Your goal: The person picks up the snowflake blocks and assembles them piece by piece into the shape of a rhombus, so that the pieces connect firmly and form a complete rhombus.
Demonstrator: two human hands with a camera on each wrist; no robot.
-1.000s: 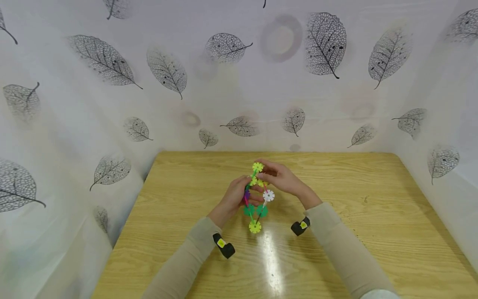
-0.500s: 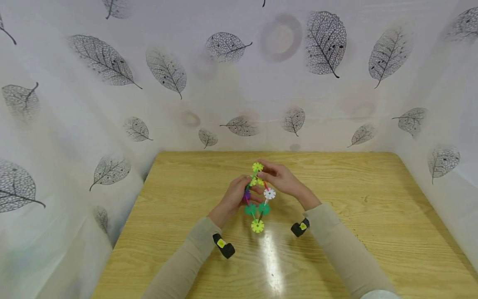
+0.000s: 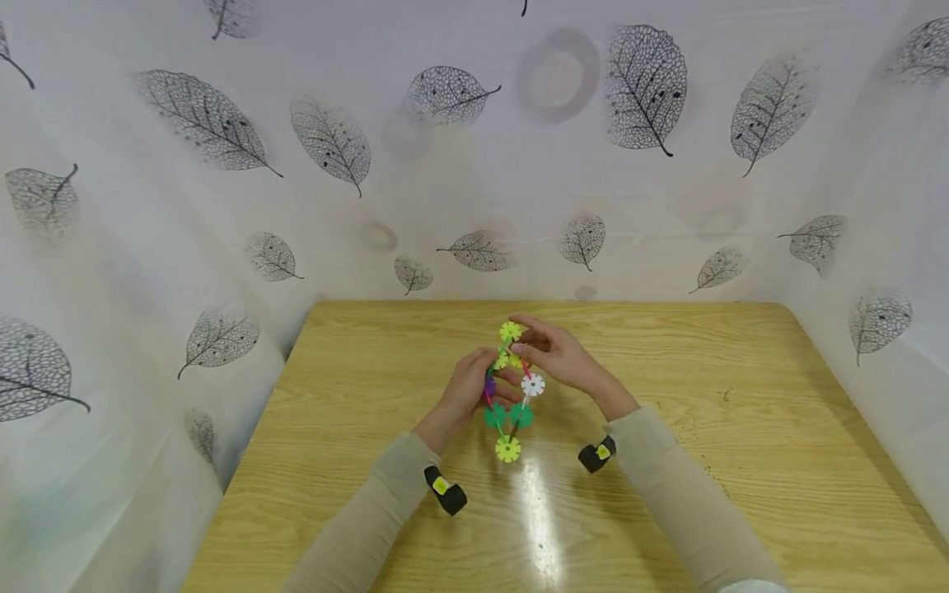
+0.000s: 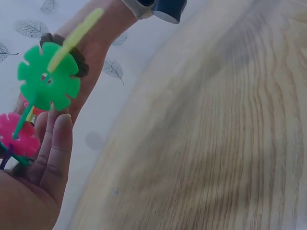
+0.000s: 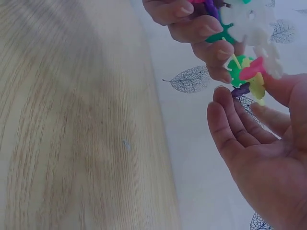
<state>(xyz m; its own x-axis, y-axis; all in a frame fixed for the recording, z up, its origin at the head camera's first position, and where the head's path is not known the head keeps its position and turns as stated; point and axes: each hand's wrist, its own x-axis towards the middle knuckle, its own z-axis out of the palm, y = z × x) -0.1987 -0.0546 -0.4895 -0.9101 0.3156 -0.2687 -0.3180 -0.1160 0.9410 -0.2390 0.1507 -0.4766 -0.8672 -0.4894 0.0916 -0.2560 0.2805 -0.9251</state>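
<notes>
A loop of slotted snowflake discs (image 3: 507,450) hangs between my hands above the table, in green, yellow, white, purple and pink. My left hand (image 3: 465,389) grips its left side near a purple disc (image 3: 490,386). At the top, my right hand (image 3: 561,354) pinches the loop beside a yellow disc (image 3: 510,331), with its thumb in front. Close up in the left wrist view are a green disc (image 4: 43,88) and a pink disc (image 4: 21,136). The right wrist view has a pink disc (image 5: 252,70) near the right thumb. Fingers partly hide the upper joints.
The wooden table (image 3: 356,511) lies below both hands. A white curtain (image 3: 519,165) with leaf prints rises behind its far edge and along both sides. Black wrist mounts (image 3: 446,492) sit on the cuffs.
The loop's lower end swung slightly right, then back left by now. Both hands have kept nearly the same place and hold.
</notes>
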